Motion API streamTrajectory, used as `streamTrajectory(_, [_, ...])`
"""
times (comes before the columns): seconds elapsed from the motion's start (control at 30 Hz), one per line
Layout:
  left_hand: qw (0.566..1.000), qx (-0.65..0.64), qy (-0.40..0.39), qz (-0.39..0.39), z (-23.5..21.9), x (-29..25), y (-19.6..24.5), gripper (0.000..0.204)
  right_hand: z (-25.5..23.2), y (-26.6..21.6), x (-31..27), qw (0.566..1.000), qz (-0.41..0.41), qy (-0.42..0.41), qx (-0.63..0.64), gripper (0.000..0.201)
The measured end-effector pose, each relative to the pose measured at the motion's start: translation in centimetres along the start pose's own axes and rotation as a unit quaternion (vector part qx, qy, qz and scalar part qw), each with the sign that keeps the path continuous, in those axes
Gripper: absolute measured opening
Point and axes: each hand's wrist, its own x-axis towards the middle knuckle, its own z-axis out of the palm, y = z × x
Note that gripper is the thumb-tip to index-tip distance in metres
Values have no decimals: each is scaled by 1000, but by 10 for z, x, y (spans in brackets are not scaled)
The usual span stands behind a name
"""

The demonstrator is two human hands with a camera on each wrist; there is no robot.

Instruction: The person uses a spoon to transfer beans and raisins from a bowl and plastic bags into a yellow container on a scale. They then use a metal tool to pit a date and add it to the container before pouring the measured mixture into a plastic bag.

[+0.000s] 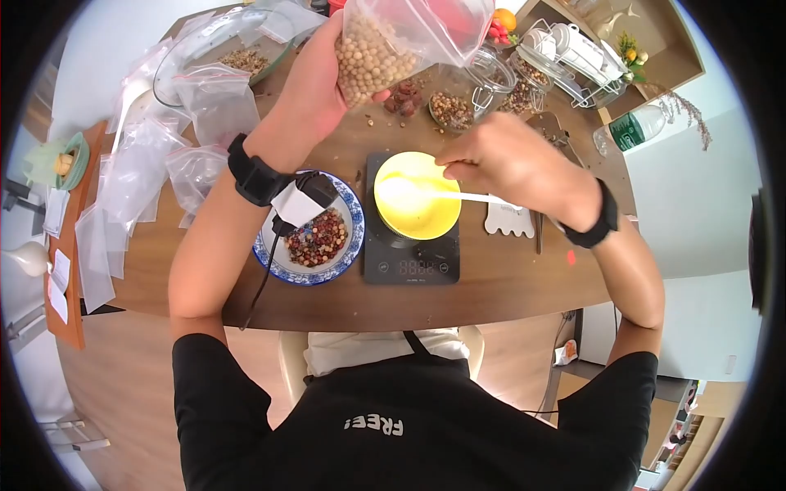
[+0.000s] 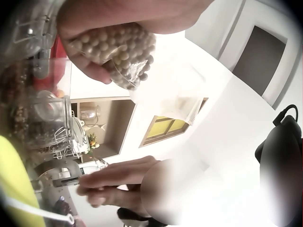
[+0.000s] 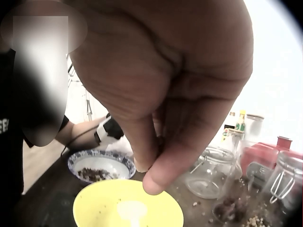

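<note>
My left hand (image 1: pixel 309 92) grips a clear zip bag of round beige beans (image 1: pixel 370 67), raised above the table; the left wrist view shows the fingers (image 2: pixel 97 72) curled round the bag (image 2: pixel 118 47). Over the right edge of a yellow bowl (image 1: pixel 438 214) is my right hand (image 1: pixel 520 164), its fingers curled and thumb and fingertips close together in the right wrist view (image 3: pixel 170 90); nothing shows between them. The bowl stands on a black digital scale (image 1: pixel 412 274), a white spoon handle (image 1: pixel 475 197) reaching over its right side. Glare hides part of the bowl's inside.
Left of the scale, a blue-and-white bowl (image 1: pixel 354 245) holds mixed beans, with a black device and cable over it. Empty-looking plastic bags (image 1: pixel 143 168) and a glass bowl (image 1: pixel 168 78) lie at left. Open glass jars (image 1: pixel 491 69), loose reddish pieces (image 1: pixel 404 100) and a dish rack (image 1: pixel 573 61) stand behind.
</note>
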Motion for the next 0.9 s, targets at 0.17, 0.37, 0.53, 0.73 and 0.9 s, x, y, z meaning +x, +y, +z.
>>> streamTrajectory(0.17, [997,39,59,22,19,-22,-6,47,36,11,13,998,-4,-11,-63,13])
streamTrajectory(0.37, [990,99,100,-18,29,-54,-2,48,40,12,26,1000,-10,-20,2,13])
streamTrajectory(0.53, [992,81,98,-5,24,-69,-15,52,47,10,22,999,-39,10,-4,13])
streamTrajectory(0.73, [996,57,65,1,23,-76,-26,55,58,25,14,998,-30,52,-23,20])
streamTrajectory(0.9, [994,83,58,29,28,-79,-23,55,39,22,5,994,-18,98,-52,20])
